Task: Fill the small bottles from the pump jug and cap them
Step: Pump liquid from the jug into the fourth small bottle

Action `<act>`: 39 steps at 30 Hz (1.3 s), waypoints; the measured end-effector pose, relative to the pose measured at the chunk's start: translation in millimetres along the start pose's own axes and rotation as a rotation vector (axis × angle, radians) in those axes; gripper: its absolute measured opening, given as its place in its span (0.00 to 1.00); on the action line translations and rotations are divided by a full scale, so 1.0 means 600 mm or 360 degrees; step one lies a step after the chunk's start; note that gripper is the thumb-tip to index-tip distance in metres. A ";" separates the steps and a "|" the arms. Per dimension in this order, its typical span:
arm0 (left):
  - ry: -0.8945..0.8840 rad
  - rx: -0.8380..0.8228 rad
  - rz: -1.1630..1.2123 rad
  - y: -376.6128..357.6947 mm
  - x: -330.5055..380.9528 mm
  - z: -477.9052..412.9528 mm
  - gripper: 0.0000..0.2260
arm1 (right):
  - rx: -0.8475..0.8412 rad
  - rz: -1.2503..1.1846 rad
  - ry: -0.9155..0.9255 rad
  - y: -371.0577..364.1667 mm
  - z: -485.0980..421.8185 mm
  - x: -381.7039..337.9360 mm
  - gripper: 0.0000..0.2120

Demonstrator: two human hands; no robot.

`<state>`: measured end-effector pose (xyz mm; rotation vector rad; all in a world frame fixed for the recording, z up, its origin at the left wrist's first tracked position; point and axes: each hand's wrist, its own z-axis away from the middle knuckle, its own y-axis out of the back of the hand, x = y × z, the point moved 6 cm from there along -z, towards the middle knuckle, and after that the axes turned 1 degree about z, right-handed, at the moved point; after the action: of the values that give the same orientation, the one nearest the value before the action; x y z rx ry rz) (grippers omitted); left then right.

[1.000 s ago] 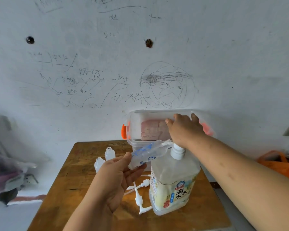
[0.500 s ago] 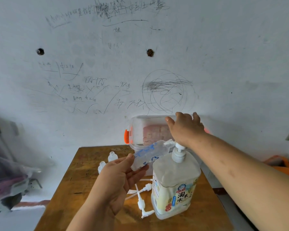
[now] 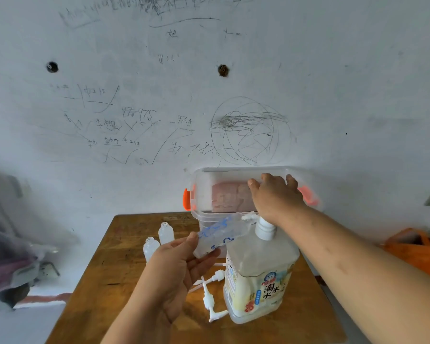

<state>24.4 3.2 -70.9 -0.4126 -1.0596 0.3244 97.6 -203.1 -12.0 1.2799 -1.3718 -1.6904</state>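
- step in hand: filling. no cap is on any bottle in view, so by my reading the task is early.
- left hand [image 3: 181, 264]: thumb and fingers pinch the lower end of the small bottle [image 3: 219, 234], a clear one with blue print. it is held in the air, tilted, with its mouth up against the pump spout [image 3: 249, 216].
- right hand [image 3: 276, 197]: lies palm-down on top of the pump, fingers stretched forward and relaxed, wrapped round nothing. the pump head itself is hidden under the palm, so how far down it is pressed cannot be told.
- pump jug [image 3: 258, 276]: upright on the right of the table [image 3: 97, 281], liquid showing through its wall.
- liquid level in the small bottle: too blurred to read.
- two spare bottles [image 3: 166, 232] stand open-mouthed, close together on the table, left of the jug and behind the left hand.
- loose pump tops [image 3: 209, 299] lie on the table just beside the foot of the jug.
- clear box [image 3: 201, 194] with orange latches sits behind the jug, against the wall.
- next move calls for: keeping the bottle mouth on the spout during each stroke, pressing gently, then fitting one of the loose tops.
- risk (judgement): a tilted bottle may spill once it is nearly full.
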 end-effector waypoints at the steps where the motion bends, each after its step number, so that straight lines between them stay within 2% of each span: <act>1: -0.0005 0.0003 0.0001 0.000 0.001 0.003 0.10 | 0.0006 -0.0004 0.0007 0.002 0.002 -0.001 0.26; 10: -0.0074 -0.0012 -0.0002 -0.008 0.015 0.013 0.10 | 0.0109 0.0039 0.0105 0.042 0.002 -0.012 0.31; 16: -0.0047 -0.0041 0.0038 -0.005 0.012 0.001 0.11 | 0.0021 0.0103 0.0081 0.014 -0.024 -0.006 0.26; 23: 0.0004 -0.0001 0.0049 -0.002 0.001 -0.014 0.10 | 0.0037 -0.0022 -0.0025 -0.002 -0.017 0.009 0.24; 28: 0.0008 0.0025 0.0054 -0.004 -0.004 -0.006 0.09 | 0.0062 0.0002 0.0073 -0.011 -0.015 0.003 0.37; 31: -0.0027 0.0012 0.0053 -0.007 0.002 0.004 0.09 | 0.0032 -0.0079 0.0036 0.001 -0.012 0.003 0.28; 35: -0.0044 0.0010 0.0053 -0.010 0.012 0.009 0.08 | 0.0103 -0.0159 0.0082 0.031 -0.012 -0.005 0.29; 39: -0.0062 0.0005 0.0057 -0.009 0.016 0.005 0.08 | -0.0012 -0.0006 0.0088 0.016 -0.020 -0.005 0.29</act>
<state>26.2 3.5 -59.6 -0.4243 -1.0905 0.3674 108.8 -207.6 -2.0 1.3159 -1.3308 -1.6487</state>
